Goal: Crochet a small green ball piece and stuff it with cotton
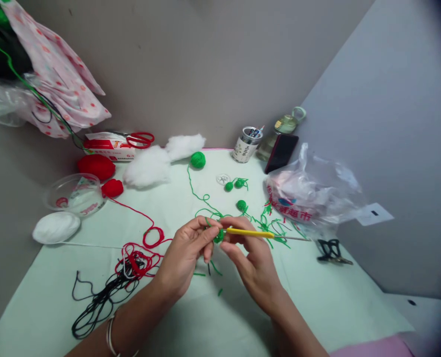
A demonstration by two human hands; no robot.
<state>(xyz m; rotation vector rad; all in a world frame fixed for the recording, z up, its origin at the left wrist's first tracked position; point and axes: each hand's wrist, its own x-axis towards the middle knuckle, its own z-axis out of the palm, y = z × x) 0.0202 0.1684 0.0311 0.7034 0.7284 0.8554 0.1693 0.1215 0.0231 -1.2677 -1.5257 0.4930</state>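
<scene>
My left hand pinches a small green crocheted piece between thumb and fingers, near the middle of the view. Green yarn runs over its fingers from the ball of green yarn further back. A crochet hook with a yellow handle lies level across the fingers of my right hand. One end of the hook meets the green piece; its bare metal end points right. My right fingers curl behind the handle, with the thumb below it. The hook's tip is hidden at the stitches.
Left of my hands lie tangled red yarn, black cord and a white yarn ball. Behind are white stuffing, red scissors and a can of pens. At right stand a phone, plastic bag and hair clip.
</scene>
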